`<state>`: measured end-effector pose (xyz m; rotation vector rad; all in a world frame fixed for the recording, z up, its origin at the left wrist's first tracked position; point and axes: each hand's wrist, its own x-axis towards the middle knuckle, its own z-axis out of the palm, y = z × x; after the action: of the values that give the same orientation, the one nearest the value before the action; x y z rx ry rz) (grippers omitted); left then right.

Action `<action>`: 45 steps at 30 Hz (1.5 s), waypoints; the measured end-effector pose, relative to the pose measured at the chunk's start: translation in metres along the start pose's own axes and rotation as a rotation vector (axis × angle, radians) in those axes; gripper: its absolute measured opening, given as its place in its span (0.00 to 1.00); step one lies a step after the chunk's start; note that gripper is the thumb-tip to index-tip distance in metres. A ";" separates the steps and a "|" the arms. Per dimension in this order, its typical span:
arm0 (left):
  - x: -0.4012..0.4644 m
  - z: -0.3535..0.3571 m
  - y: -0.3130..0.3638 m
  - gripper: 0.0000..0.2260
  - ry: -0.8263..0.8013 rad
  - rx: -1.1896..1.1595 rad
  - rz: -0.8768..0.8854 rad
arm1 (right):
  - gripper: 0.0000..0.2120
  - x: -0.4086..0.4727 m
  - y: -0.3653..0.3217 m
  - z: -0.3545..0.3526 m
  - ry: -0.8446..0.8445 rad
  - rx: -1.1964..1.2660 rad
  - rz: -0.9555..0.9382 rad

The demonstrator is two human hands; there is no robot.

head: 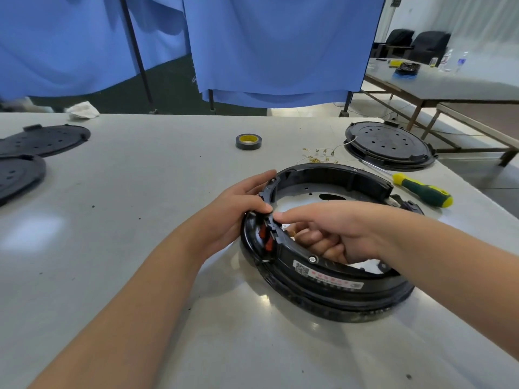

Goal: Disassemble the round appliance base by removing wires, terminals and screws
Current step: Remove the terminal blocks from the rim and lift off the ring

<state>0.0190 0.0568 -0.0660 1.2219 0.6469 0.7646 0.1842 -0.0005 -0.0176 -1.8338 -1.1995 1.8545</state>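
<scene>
A round black appliance base (331, 287) lies on the white table, right of centre, with a metal floor plate inside and a white label on its near rim. My left hand (238, 203) grips the ring's left rim from outside, thumb on top. My right hand (331, 234) reaches inside the ring, its index finger stretched to the left rim and the other fingers curled round something small that I cannot make out. Two red terminals (265, 237) show at the ring's left wall. A silver screw (312, 259) sits in the near rim.
A green and yellow screwdriver (421, 189) lies right of the base. Loose gold terminals and thin wires (317, 155) lie behind it, beside another black round base (389, 144). A tape roll (248, 141) stands mid-table. Black discs (42, 141) lie far left.
</scene>
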 end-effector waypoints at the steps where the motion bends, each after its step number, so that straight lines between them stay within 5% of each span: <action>1: 0.000 0.000 0.000 0.29 0.000 -0.003 0.000 | 0.22 0.000 -0.001 0.000 -0.004 0.013 0.002; 7: 0.000 0.001 -0.001 0.30 0.015 -0.045 -0.008 | 0.22 0.004 -0.004 -0.004 -0.066 0.055 0.027; 12: 0.000 0.003 0.002 0.30 0.026 -0.028 -0.015 | 0.12 0.003 0.000 -0.009 -0.141 0.143 -0.008; 45: -0.001 0.009 0.005 0.27 0.053 -0.007 -0.026 | 0.15 0.013 0.005 -0.008 -0.122 0.173 -0.087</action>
<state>0.0249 0.0520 -0.0592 1.1877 0.7012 0.7795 0.1914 0.0087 -0.0293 -1.5729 -1.1006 1.9780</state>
